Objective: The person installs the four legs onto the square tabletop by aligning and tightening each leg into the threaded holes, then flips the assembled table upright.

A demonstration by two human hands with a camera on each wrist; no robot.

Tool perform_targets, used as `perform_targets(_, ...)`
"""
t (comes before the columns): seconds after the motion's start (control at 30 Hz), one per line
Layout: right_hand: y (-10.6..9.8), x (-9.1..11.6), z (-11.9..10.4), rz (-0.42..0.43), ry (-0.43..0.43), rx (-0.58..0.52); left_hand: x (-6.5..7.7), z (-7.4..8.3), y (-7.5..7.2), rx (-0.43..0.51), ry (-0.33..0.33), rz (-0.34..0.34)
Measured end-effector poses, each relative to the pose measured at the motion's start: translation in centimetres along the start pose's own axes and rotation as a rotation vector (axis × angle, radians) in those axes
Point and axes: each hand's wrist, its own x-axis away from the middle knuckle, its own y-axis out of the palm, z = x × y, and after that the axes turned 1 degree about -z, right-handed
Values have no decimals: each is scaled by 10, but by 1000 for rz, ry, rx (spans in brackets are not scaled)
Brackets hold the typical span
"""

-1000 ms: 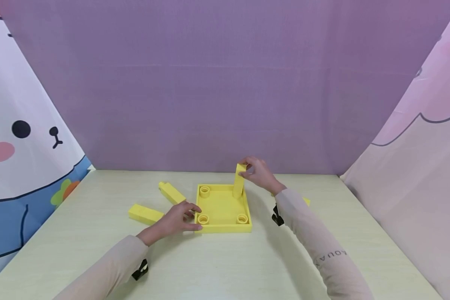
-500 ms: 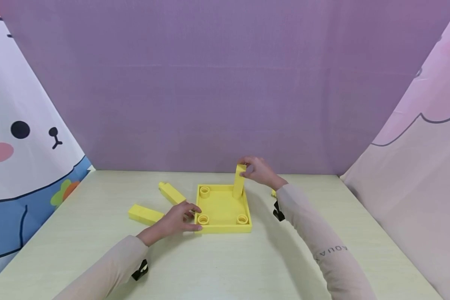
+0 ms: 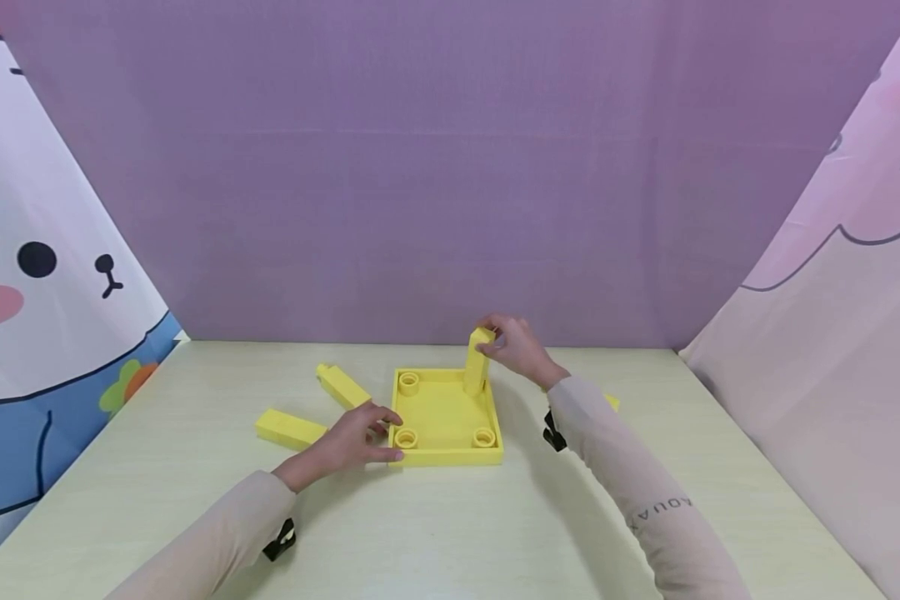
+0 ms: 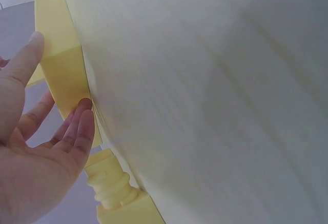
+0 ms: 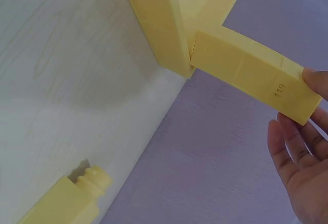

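At frame centre, the right hand (image 3: pixel 521 348) pinches the near-upright yellow post (image 3: pixel 476 365) at the upper-right corner of the yellow tray (image 3: pixel 441 412); left hand (image 3: pixel 356 437), fingers spread, touches its lower left, so off-axis twisting might cross-thread, or light bracing let the tray swivel.

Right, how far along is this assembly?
Done: one leg stands at the far right corner of the base; full seating is unclear. In hand: the right hand grips that leg; the left hand holds the base. Remaining: three bare sockets, with three loose legs on the table.
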Motion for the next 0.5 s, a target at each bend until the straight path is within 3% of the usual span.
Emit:
perform_targets(0.2,-2,0,5,-24,-15,-28,-1,-3,1,-3,5,2)
perform_targets(0.5,-14,1,7,-134,-18,-55,-1,-2,1,-4,8,0)
